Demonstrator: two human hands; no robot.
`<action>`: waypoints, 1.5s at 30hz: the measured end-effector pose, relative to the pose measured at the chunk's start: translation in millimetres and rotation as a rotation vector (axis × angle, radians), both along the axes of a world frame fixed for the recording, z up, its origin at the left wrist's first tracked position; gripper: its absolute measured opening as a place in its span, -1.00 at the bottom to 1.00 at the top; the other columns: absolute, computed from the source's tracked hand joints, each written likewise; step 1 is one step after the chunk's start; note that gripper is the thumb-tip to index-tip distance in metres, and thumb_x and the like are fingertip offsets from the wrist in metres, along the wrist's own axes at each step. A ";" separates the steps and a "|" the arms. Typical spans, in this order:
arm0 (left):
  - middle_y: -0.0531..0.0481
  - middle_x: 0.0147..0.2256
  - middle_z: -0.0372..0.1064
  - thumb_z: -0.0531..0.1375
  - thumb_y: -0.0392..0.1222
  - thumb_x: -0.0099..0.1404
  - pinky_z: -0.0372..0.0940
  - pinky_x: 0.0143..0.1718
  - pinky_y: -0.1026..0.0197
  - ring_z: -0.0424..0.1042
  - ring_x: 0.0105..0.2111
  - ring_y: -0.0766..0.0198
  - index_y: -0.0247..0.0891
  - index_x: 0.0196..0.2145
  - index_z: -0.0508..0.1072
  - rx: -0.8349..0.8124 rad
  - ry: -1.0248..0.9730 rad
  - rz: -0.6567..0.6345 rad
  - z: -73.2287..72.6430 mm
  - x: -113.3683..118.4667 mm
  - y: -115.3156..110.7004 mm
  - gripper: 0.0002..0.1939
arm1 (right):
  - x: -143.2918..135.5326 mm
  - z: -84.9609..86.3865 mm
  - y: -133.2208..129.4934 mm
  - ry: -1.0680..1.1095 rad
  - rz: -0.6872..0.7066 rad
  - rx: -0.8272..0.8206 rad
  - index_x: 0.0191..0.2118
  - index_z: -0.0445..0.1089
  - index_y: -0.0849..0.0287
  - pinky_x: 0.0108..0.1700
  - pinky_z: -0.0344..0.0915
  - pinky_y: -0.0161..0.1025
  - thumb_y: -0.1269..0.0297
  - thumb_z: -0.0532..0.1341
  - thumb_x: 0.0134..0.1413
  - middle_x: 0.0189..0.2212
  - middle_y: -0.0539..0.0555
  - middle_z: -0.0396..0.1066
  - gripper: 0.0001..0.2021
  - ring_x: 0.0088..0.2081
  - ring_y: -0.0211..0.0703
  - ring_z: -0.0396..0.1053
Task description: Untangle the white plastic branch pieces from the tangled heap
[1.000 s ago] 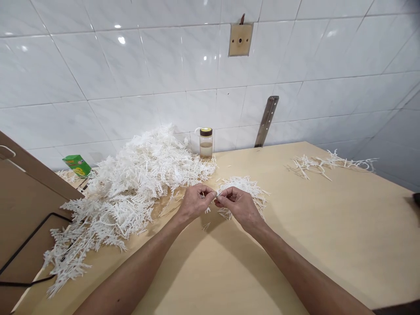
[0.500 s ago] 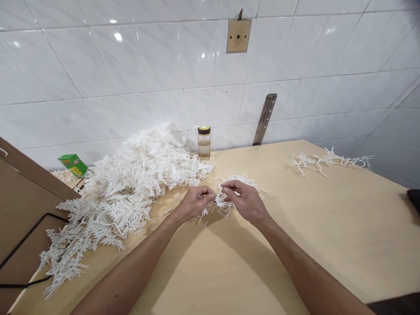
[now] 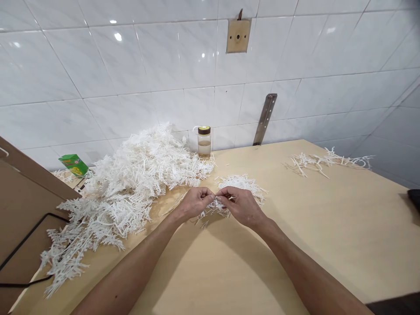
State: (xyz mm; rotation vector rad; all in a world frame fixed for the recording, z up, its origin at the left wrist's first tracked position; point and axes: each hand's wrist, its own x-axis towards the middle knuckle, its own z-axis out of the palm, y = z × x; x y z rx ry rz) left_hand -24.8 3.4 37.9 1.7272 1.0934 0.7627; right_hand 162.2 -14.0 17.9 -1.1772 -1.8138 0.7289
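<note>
My left hand (image 3: pixel 197 202) is closed in a pinch, its thumb and fingertips on a small white branching sprig (image 3: pixel 215 205). Right beside it, the fingertips of my right hand (image 3: pixel 244 208) pinch at the same sprig, nearly meeting the left ones. Most of the sprig is hidden by the fingers. Behind and under the hands lies a small heap of short white pieces (image 3: pixel 243 183). A large, tangled pile of white feathery sprigs (image 3: pixel 141 170) fills the left of the wooden table (image 3: pixel 210 275).
A lidded bottle (image 3: pixel 204 143), partly filled, stands by the tiled wall. Thin, bare white stems (image 3: pixel 315 164) lie at the back right. Far left are a green box (image 3: pixel 75 165), a brown panel (image 3: pixel 29 205) and a black metal rod. A metal strip (image 3: pixel 265 119) leans at the wall.
My right hand's fingers have come down and closed in a pinch next to the left fingertips. My left hand has stayed nearly in place.
</note>
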 end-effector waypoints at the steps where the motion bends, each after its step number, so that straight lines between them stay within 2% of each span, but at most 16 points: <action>1: 0.09 -0.53 0.24 0.18 -0.03 0.19 0.05 -0.46 0.29 0.16 -0.51 0.38 -0.32 -0.43 0.44 -0.025 0.003 -0.010 0.4 -1.7 0.6 -0.74 | 0.3 0.2 -0.4 -0.010 0.011 -0.010 -0.30 0.50 0.13 -0.39 0.36 -0.27 0.23 0.18 0.15 -0.45 0.02 0.51 -0.84 -0.46 -0.21 0.43; 5: 0.09 -0.54 0.25 0.23 0.02 0.15 0.03 -0.48 0.29 0.14 -0.53 0.39 -0.33 -0.37 0.51 -0.151 0.010 -0.094 4.8 -11.2 3.3 -0.69 | 2.7 1.6 -2.1 -0.046 0.076 -0.042 -0.31 0.45 0.14 -0.39 0.33 -0.28 0.21 0.14 0.20 -0.47 0.01 0.47 -0.82 -0.47 -0.22 0.41; 9: 0.05 -0.49 0.37 0.28 -0.04 0.08 0.11 -0.42 0.28 0.25 -0.47 0.34 -0.30 -0.40 0.54 -0.219 0.028 -0.186 13.7 -18.1 3.9 -0.75 | 5.8 5.9 -3.9 -0.054 0.159 -0.116 -0.32 0.41 0.14 -0.37 0.34 -0.28 0.19 0.11 0.24 -0.47 0.01 0.47 -0.80 -0.43 -0.22 0.44; 16: 0.01 -0.42 0.44 0.27 -0.05 0.07 0.15 -0.37 0.27 0.31 -0.41 0.30 -0.29 -0.37 0.57 -0.162 0.108 -0.152 16.7 -18.5 4.4 -0.74 | 2.9 1.0 -2.2 -0.118 0.107 -0.082 -0.31 0.32 0.13 -0.34 0.32 -0.26 0.23 0.06 0.27 -0.43 0.01 0.46 -0.83 -0.41 -0.20 0.44; 20: 0.02 -0.44 0.40 0.25 -0.06 0.08 0.10 -0.39 0.27 0.24 -0.44 0.33 -0.31 -0.37 0.55 -0.143 0.087 -0.117 12.0 -17.6 5.6 -0.75 | 1.3 -6.2 0.7 -0.148 0.086 -0.017 -0.30 0.31 0.12 -0.34 0.30 -0.24 0.25 0.05 0.28 -0.43 0.01 0.43 -0.84 -0.41 -0.20 0.41; 25: 0.08 -0.54 0.24 0.25 -0.02 0.05 0.01 -0.46 0.27 0.11 -0.52 0.38 -0.32 -0.48 0.45 -0.180 0.015 -0.116 4.8 -13.5 5.2 -0.73 | 4.3 -5.7 1.8 -0.160 0.094 0.117 -0.27 0.39 0.12 -0.33 0.28 -0.25 0.32 0.10 0.26 -0.41 0.01 0.43 -0.86 -0.40 -0.22 0.38; 31: 0.07 -0.50 0.24 0.25 -0.03 0.06 0.02 -0.43 0.28 0.13 -0.49 0.38 -0.32 -0.46 0.44 -0.193 -0.029 -0.093 2.4 -9.6 3.8 -0.74 | 8.2 -7.1 4.6 -0.178 0.149 0.288 -0.21 0.46 0.10 -0.26 0.29 -0.26 0.39 0.12 0.25 -0.32 0.05 0.45 -0.84 -0.31 -0.22 0.39; 38: 0.13 -0.56 0.11 0.18 -0.06 0.09 -0.09 -0.51 0.28 0.01 -0.55 0.41 -0.29 -0.50 0.36 -0.212 -0.013 -0.125 6.9 -8.1 1.0 -0.78 | 6.4 -6.3 1.9 -0.210 0.145 0.264 -0.28 0.38 0.12 -0.30 0.24 -0.26 0.35 0.07 0.27 -0.38 0.04 0.39 -0.85 -0.37 -0.22 0.32; 45: 0.14 -0.57 0.05 0.14 -0.11 0.10 -0.08 -0.53 0.29 0.00 -0.55 0.41 -0.27 -0.52 0.31 -0.156 0.023 -0.133 6.5 -7.2 0.1 -0.83 | -6.4 -9.9 -2.1 -0.275 0.031 0.227 -0.35 0.29 0.13 -0.35 0.16 -0.26 0.39 0.03 0.23 -0.41 0.05 0.34 -0.85 -0.41 -0.21 0.26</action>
